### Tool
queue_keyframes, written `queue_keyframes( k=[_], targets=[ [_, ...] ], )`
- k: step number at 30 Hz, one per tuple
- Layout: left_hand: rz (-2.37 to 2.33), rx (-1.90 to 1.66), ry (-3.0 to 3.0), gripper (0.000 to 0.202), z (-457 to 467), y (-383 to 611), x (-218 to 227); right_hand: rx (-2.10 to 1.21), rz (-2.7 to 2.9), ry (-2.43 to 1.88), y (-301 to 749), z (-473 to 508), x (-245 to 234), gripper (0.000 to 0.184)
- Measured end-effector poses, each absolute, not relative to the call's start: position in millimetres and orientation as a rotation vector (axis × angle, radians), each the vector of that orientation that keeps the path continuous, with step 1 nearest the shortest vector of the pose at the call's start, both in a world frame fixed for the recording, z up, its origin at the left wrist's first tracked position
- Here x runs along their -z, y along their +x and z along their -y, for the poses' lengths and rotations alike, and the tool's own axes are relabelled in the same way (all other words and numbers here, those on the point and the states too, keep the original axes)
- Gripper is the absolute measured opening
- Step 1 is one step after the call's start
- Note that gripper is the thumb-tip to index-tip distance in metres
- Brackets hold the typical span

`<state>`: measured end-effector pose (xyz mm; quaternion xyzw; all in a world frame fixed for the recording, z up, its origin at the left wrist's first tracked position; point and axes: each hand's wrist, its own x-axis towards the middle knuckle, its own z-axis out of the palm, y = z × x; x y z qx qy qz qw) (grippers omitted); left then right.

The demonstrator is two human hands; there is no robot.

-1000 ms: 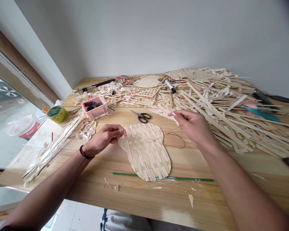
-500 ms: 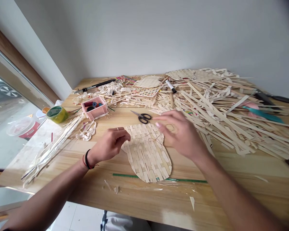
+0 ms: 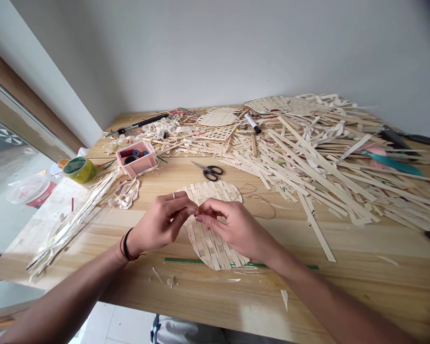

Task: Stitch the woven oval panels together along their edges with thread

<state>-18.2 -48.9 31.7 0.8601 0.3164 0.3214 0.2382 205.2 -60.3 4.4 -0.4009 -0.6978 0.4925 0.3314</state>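
A pale woven bamboo-strip piece (image 3: 215,248), shaped like a gourd, lies flat on the table. Above its left part my left hand (image 3: 165,217) is closed in a pinch. My right hand (image 3: 232,224) pinches too, its fingertips meeting those of the left. Whatever sits between the fingertips is too small to make out. A thin brown thread (image 3: 268,199) trails in loops over the table to the right of the woven piece. Black-handled scissors (image 3: 211,172) rest just beyond it. Under its near edge runs a green strip (image 3: 184,260).
Loose bamboo strips (image 3: 308,162) are heaped across the back and right. At left are a pink box (image 3: 139,165) of thread spools, white elastic cord (image 3: 125,193), a yellow-green tape roll (image 3: 79,169) and a strip bundle (image 3: 71,224). A white marker (image 3: 252,123) lies on the heap.
My right hand has come left and down from beside the woven piece, and its fingers have closed at my left fingertips. The thread now lies spread further right on the table.
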Motion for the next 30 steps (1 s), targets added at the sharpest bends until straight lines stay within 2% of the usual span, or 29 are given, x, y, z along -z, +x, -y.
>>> queue_keyframes(
  k=[30],
  targets=[
    [-0.854,-0.926,2.382,0.022,40.6,-23.0,-27.5,-1.132,1.975,-1.083,207.3,59.9,-6.1,0.024]
  ],
)
